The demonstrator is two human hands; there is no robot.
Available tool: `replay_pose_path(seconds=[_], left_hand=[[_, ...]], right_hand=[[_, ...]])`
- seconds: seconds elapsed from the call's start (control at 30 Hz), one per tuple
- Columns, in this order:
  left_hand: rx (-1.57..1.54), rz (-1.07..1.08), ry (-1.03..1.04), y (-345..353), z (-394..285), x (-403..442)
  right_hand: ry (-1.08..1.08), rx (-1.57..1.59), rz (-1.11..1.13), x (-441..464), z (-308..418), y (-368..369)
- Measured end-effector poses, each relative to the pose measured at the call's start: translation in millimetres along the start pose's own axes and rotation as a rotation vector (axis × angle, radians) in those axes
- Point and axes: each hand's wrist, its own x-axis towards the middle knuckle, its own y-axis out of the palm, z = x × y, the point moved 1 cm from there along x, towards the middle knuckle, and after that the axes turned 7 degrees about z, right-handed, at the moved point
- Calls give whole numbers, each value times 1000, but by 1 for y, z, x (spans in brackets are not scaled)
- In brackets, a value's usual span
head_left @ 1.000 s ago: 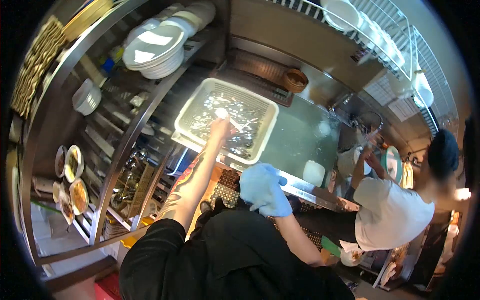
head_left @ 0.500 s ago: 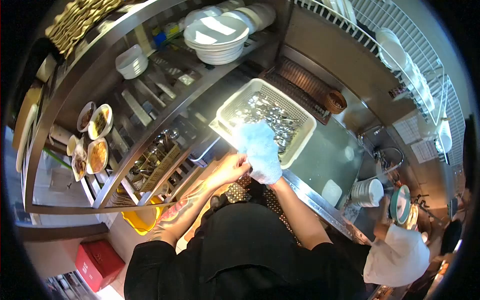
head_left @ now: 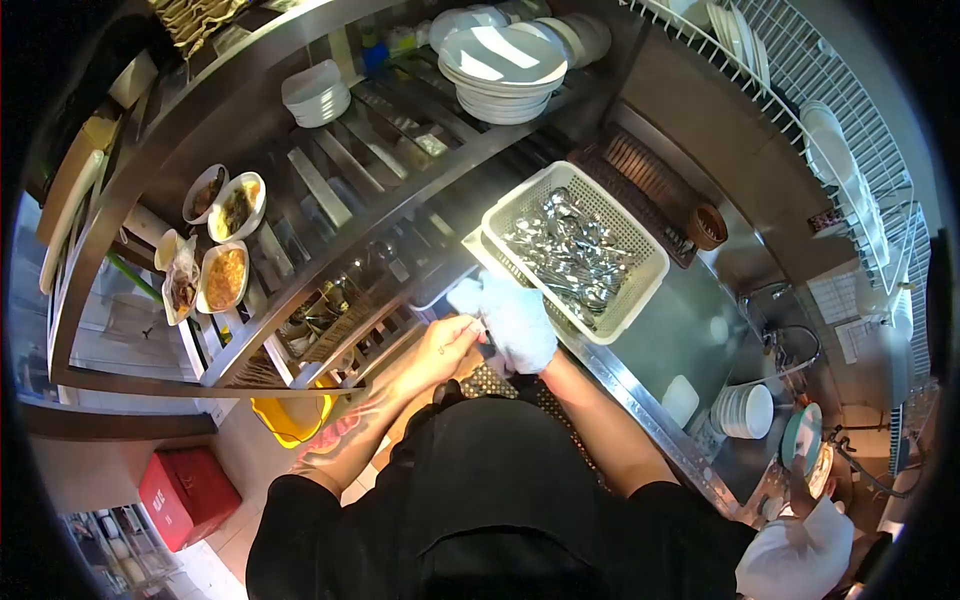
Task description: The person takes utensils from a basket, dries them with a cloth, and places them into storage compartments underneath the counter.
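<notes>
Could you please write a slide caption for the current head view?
Left hand and cloth-covered right hand close together beside a pale basket of metal cutlery.

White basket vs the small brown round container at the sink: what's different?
Shape and size: the white basket is large and roughly rectangular; the brown round container is much smaller.
Look: the white basket is pale and perforated; the brown round container is dark.
Contents: the white basket holds a pile of shiny metal cutlery; the brown round container's contents can't be made out.
Shared: both sit beside the sink's water.
</notes>
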Motion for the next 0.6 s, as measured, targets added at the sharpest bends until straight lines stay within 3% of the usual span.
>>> replay_pose_path(seconds=[0.07,0.1,0.13,0.33,0.37,0.4,0.43,0.47,0.5,0.53,0.6], left_hand=[[-573,-177,-116,29,10,-2],[-580,-229,-71,40,-1,-2],[-710,-266,-94,45,-11,-1],[-681,-337,-85,23,-2,9],[-412,-468,-5,20,10,14],[-137,-589,71,14,13,15],[67,-514,-39,7,18,10],[67,-508,-44,-1,13,3],[428,-364,4,-7,1,-4],[785,-212,56,-10,-7,-8],[780,-196,73,-13,-7,-12]], right_hand=[[290,-366,-115,10,9,6],[264,-245,-423,18,-7,21],[259,-245,-423,13,-17,35],[638,-112,-54,12,-11,53],[348,585,-214,9,-28,72],[344,588,-212,12,-28,75],[320,616,-189,14,-26,79],[302,644,-167,12,-23,82],[211,-58,-51,15,-23,66],[213,-58,-50,16,-20,53],[591,-230,49,27,-3,21]])
